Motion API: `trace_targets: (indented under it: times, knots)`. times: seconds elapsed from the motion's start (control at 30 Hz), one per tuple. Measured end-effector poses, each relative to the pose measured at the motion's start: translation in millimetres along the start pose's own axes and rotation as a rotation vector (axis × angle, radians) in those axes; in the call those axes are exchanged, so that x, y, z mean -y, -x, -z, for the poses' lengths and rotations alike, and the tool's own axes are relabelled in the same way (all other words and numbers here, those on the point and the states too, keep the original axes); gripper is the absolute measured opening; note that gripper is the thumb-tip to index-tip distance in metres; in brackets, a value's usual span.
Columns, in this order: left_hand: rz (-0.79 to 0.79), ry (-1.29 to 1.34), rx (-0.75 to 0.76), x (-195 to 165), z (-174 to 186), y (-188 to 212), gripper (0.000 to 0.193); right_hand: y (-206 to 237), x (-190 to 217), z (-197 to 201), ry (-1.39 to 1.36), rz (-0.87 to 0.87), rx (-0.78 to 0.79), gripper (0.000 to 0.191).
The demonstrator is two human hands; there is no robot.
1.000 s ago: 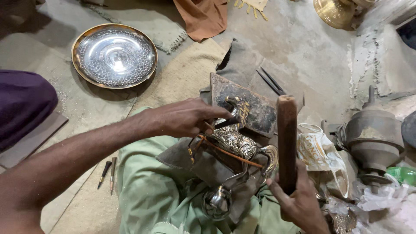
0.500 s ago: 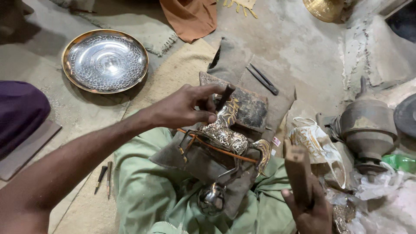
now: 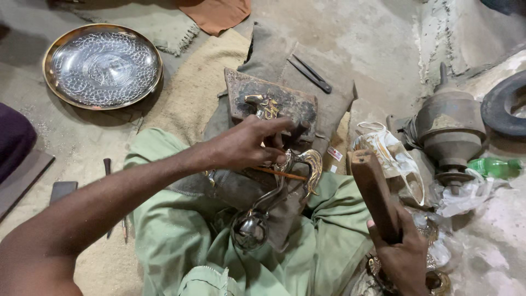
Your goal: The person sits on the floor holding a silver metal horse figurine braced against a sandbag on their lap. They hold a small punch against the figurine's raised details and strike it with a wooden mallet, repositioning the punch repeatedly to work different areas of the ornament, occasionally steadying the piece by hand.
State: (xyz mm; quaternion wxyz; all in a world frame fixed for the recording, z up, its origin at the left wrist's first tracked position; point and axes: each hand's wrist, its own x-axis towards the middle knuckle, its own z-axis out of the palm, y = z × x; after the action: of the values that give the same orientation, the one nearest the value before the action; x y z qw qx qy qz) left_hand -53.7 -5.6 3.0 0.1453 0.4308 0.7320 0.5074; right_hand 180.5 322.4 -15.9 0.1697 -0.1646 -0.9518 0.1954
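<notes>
While left hand [image 3: 246, 147] grips and hides silver ornament [image 3: 290, 170], right hand [image 3: 402, 257] clenches wooden mallet [image 3: 373, 194], wrist cropped.

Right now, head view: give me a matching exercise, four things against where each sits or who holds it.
Things:
1. round silver engraved tray with brass rim
2. brown wooden mallet block
3. green plastic bottle
4. curved silver and brass ornament

Places:
A. upright in the right hand
B. lying at the right edge, beside the grey metal pot
C. flat on the floor, top left
D. on the lap, under the left hand

Pairs: 1-C, 2-A, 3-B, 4-D
</notes>
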Motion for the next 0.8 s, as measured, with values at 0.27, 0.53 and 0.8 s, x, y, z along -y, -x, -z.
trace_targets:
  times: [0.27, 0.53, 0.8]
  knots:
    - [-0.117, -0.087, -0.024, -4, -11, 1, 0.049, -17, 13, 12, -0.025, 0.202, -0.043, 0.061]
    - [-0.124, -0.067, -0.106, 2, -18, 4, 0.055, -40, 33, 21, 0.075, 0.202, 0.007, 0.061]
    - [0.182, 0.173, -0.496, -2, -34, 39, 0.052, -75, 53, 16, 0.011, 0.150, 0.209, 0.055]
